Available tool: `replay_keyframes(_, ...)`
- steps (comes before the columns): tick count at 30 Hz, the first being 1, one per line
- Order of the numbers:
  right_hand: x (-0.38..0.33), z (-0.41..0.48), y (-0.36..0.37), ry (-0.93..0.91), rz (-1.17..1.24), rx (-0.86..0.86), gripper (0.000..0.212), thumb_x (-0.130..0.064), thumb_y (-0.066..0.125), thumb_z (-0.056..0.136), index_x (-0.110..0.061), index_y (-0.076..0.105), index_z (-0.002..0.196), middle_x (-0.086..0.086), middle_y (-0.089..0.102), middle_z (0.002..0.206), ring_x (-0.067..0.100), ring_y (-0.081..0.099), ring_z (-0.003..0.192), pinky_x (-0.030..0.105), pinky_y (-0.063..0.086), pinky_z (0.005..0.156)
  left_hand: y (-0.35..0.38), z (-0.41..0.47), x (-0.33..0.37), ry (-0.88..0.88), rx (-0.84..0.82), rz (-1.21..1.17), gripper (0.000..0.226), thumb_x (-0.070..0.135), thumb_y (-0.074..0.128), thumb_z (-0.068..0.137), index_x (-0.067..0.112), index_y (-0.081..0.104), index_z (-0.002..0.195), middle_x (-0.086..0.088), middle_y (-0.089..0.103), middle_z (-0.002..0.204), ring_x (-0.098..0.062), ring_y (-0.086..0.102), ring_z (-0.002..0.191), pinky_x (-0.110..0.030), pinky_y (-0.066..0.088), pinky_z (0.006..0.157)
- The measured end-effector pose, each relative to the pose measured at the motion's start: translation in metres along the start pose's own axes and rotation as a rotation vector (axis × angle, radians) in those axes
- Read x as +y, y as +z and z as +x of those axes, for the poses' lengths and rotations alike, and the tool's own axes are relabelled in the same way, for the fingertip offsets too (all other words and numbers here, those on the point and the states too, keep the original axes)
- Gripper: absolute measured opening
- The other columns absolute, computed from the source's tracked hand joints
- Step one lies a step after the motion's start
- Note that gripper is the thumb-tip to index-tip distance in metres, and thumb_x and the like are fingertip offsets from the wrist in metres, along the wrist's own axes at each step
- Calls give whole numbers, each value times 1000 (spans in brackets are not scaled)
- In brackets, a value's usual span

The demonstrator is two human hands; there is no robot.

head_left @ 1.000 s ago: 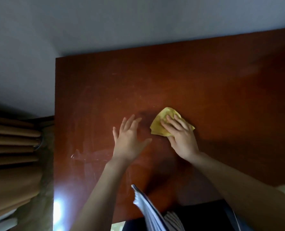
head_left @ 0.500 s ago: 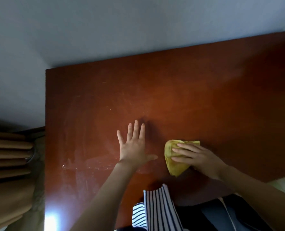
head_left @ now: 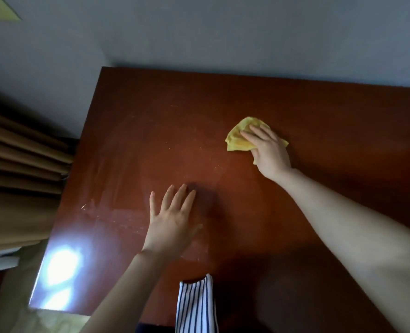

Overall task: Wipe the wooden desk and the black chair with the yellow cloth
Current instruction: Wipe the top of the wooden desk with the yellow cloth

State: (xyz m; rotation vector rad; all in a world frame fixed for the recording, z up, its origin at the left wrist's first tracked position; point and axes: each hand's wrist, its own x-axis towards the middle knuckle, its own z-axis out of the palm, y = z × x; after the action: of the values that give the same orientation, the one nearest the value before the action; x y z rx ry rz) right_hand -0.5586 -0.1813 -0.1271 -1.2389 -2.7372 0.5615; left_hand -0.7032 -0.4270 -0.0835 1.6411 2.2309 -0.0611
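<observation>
The wooden desk (head_left: 156, 131) is dark red-brown and fills most of the view, with faint dusty smears on its left half. A crumpled yellow cloth (head_left: 238, 138) lies on the desk right of centre. My right hand (head_left: 267, 150) presses flat on the cloth with straight fingers and covers its right part. My left hand (head_left: 172, 219) rests flat on the bare desk nearer to me, fingers spread, apart from the cloth. The black chair is out of sight.
A grey wall (head_left: 223, 32) runs along the desk's far edge. Brown curtains (head_left: 19, 179) hang beside the left edge. A striped garment (head_left: 195, 306) hangs over the near edge, and a window glare (head_left: 60, 267) shines on the near left corner.
My right hand has slid the cloth away from me and to the right, from beside my left hand toward the desk's far side. My left hand has stayed flat on the desk.
</observation>
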Motion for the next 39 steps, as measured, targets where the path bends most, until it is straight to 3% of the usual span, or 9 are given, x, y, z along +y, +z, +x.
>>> replay_keyframes(3,-18,23,6,52,-56,-5,48,-14,47,97,-26,40,143,4,32,153,28,21,143,45,18,116,5,-10,-10,-48,178,-45,53,36,69,80,12,59,126,-7,62,124,-35,54,119,-61,33,102)
replay_keyframes(7,-41,21,17,102,-126,-9,50,-21,44,98,-30,32,146,-1,24,156,26,12,145,42,9,116,2,-26,-19,-125,211,-97,46,38,45,82,13,61,117,-4,66,110,-32,61,103,-52,45,95)
replay_keyframes(11,-57,-2,32,-42,-95,20,50,-18,52,95,-29,42,142,1,36,151,28,23,143,44,12,115,4,-32,-26,-163,208,-162,43,36,44,84,14,60,117,-5,65,106,-33,61,98,-51,48,92)
replay_keyframes(16,-69,-39,47,-184,-95,65,56,-12,67,82,-26,52,135,2,49,142,30,36,136,46,20,111,3,-25,-27,-145,195,-209,42,31,50,86,11,60,122,-6,63,114,-33,58,102,-52,45,97)
replay_keyframes(22,-91,-85,62,-185,-68,57,63,-11,73,77,-28,53,134,1,51,140,30,39,135,41,14,110,-1,-29,-31,-66,147,-190,43,28,55,83,10,61,122,-8,63,118,-35,58,105,-52,43,98)
replay_keyframes(27,-123,-118,76,-20,-68,125,55,-17,64,78,-29,56,131,-1,55,136,29,44,131,40,18,108,3,-46,-66,58,142,-131,43,26,63,83,11,60,123,-9,63,116,-36,58,106,-53,42,97)
replay_keyframes(30,-144,-127,85,103,-94,166,51,-27,52,81,-32,55,132,-3,55,136,27,44,131,38,17,107,7,-56,-98,136,113,-115,46,33,54,84,12,59,125,-9,60,122,-36,56,112,-52,39,100)
replay_keyframes(33,-175,-142,101,242,-84,209,49,-26,54,86,-32,52,134,-3,52,139,27,39,134,38,14,109,7,-69,-133,240,35,-116,51,33,55,91,17,47,139,-5,44,142,-32,39,130,-48,24,112)
replay_keyframes(39,-247,-182,130,463,21,221,47,-25,52,95,-35,44,140,-6,41,147,22,25,142,39,11,114,4,-93,-180,406,-11,-104,59,38,52,93,25,32,146,4,24,154,-26,21,138,-41,7,117)
